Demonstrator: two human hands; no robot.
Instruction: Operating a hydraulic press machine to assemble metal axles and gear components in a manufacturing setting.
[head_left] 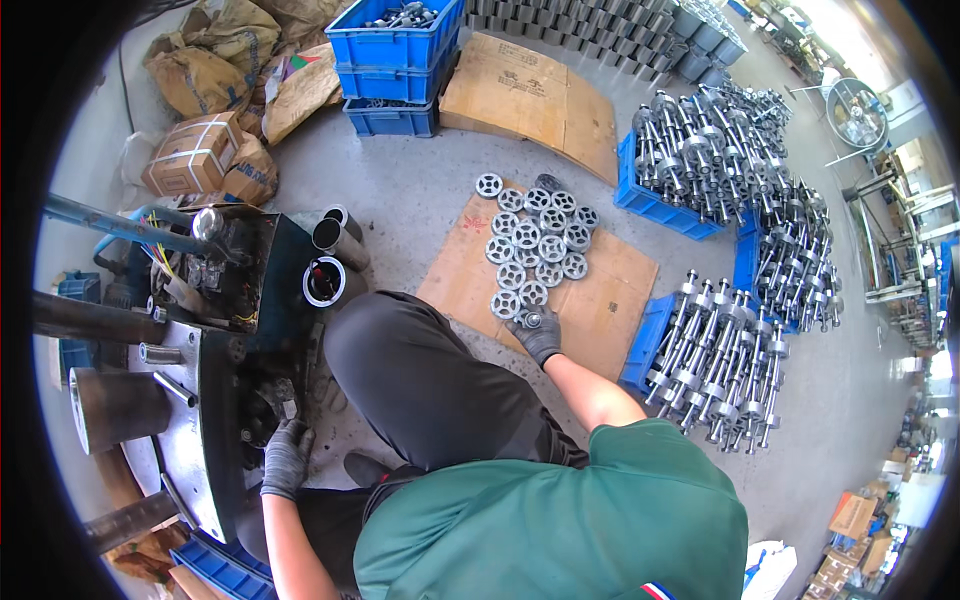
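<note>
My right hand [541, 341], in a dark grey glove, is closed around a small metal part with a round end [532, 320]. It is at the near edge of a group of spoked metal wheels [525, 235], which lie flat on a cardboard sheet [600, 290]. My left hand [286, 456], also gloved, is at the side of a machine with a metal plate [205, 430]. Its fingers are curled just below a small pale piece [290, 409]. Whatever those fingers hold, if anything, is hidden.
Blue crates [650, 340] of metal shafts with discs stand at right. Stacked blue bins [390, 55] and a folded cardboard sheet [530, 95] are at the far side. Open metal tubes [325, 282] stand between the machine and my knee. A strapped carton [192, 155] sits far left.
</note>
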